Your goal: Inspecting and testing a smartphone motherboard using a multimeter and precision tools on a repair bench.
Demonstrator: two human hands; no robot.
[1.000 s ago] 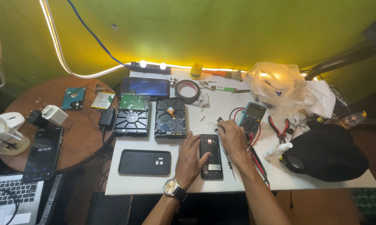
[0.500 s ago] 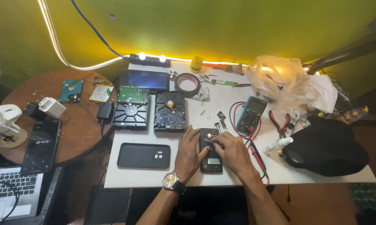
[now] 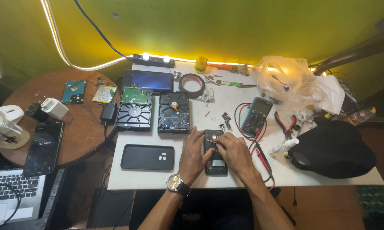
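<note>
A black phone with its back removed [image 3: 216, 165] lies on the white table [image 3: 243, 179] near the front edge. My left hand [image 3: 193, 153], with a wristwatch, grips the phone's left side and steadies it. My right hand [image 3: 235, 154] rests over the phone's right side. It pinches a thin metal tool [image 3: 212, 141] whose tip touches the phone's upper part. A black back cover [image 3: 147, 156] lies flat to the left of my left hand.
Two bare hard drives [image 3: 134, 110] [image 3: 174, 112], a tablet [image 3: 148, 81] and a tape roll [image 3: 191, 85] sit behind. A multimeter [image 3: 256, 116] with red leads, red pliers [image 3: 285, 123], a small bottle [image 3: 281, 148] and a black bag [image 3: 332, 149] lie right. A round wooden table [image 3: 81, 127] stands left.
My right hand has come from the table beside the multimeter leads onto the phone, now with the thin tool at its upper part. My left hand stays on the phone.
</note>
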